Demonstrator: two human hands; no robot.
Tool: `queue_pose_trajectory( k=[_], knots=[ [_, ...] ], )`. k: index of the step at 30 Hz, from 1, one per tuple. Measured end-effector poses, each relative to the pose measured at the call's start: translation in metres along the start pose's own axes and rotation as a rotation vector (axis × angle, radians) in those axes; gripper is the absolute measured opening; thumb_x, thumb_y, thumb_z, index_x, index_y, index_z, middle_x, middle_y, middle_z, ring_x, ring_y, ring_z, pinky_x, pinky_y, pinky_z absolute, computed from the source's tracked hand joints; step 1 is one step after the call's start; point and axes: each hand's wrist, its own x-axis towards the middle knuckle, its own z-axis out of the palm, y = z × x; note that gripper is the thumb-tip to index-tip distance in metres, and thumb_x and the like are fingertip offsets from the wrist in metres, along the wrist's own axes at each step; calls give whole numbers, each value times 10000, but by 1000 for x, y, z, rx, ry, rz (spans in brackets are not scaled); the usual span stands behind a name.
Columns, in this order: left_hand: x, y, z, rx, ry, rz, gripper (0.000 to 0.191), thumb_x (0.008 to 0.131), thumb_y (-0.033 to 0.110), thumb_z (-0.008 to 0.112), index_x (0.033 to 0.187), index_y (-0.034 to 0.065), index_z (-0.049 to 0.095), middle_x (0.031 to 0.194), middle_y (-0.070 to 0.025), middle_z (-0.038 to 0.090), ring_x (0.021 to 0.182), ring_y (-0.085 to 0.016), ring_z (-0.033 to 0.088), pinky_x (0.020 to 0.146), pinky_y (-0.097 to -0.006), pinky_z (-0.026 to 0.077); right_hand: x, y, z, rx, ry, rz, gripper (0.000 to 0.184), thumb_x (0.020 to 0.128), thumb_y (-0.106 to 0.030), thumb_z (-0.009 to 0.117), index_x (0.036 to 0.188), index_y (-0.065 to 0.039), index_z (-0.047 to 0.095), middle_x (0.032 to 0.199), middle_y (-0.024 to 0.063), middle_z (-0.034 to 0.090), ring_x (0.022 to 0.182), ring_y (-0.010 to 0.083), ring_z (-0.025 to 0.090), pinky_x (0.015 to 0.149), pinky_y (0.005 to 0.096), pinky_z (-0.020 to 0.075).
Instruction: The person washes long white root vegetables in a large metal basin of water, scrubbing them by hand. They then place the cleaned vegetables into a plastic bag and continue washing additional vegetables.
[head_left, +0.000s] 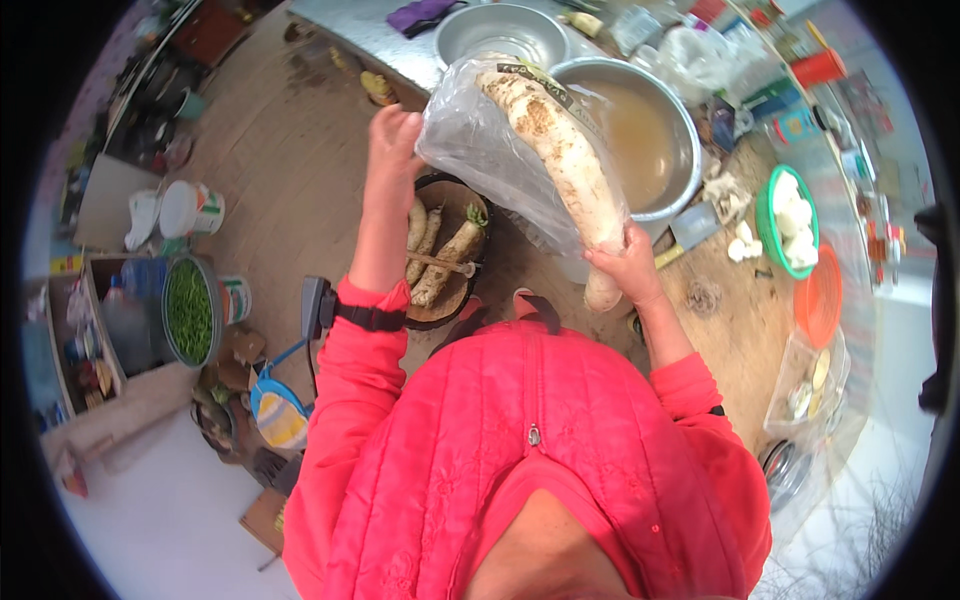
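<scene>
My right hand (634, 266) grips a long, soil-smeared daikon radish (559, 154) near its lower end, raised in front of me and tilted. Behind and partly around the radish hangs a clear plastic bag (480, 161) that bears printing. At the bag's left edge, my left hand (394, 146) has its fingers on the film; the fingertips are partly hidden. Below the bag, a round basket (480, 271) with a wooden handle (442, 262) stands on the floor, holding several dirty radishes (448, 262).
A metal basin of cloudy brown water (686, 150) and another metal basin (442, 45) stand ahead. Right of them lie a cleaver (694, 225) and a green basket (765, 217) of white pieces. Leftward are a bowl of chopped greens (214, 322) and a white bucket (180, 210).
</scene>
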Motion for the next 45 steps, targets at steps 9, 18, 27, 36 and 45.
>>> queue_pose_trajectory(
  k=[9,18,27,36,45],
  knots=[
    [33,-35,82,23,-145,281,179,930,157,591,967,1,669,768,34,603,659,-28,485,558,-194,358,-85,15,-44,9,188,97,586,681,-86,771,1219,33,572,1101,79,656,970,151,621,880,317,497],
    [-29,-24,150,819,-273,1181,330,727,-16,659,1033,102,637,1031,-95,611,971,-235,570,826,-354,462,-134,22,-89,615,188,122,559,718,-144,732,1205,66,554,1019,161,666,865,226,666,753,359,568],
    [-39,-71,212,1552,-723,1232,352,868,428,612,1010,115,687,906,-43,678,932,-236,574,779,-409,425,-149,23,-143,551,175,175,636,687,-163,745,1239,66,527,1025,166,660,861,231,674,748,359,573],
    [-36,-110,224,1430,-474,928,311,855,324,640,915,25,705,843,-134,688,898,-327,635,809,-437,495,-151,20,-190,488,153,240,594,710,-168,755,1214,63,540,1042,137,635,879,190,648,765,356,581],
    [-46,-150,244,672,-142,-22,312,758,248,746,877,-33,682,841,-207,705,825,-336,692,783,-413,526,-146,30,-192,556,146,292,643,696,-145,754,1242,75,495,1057,149,620,891,217,649,774,362,577]
  ],
)
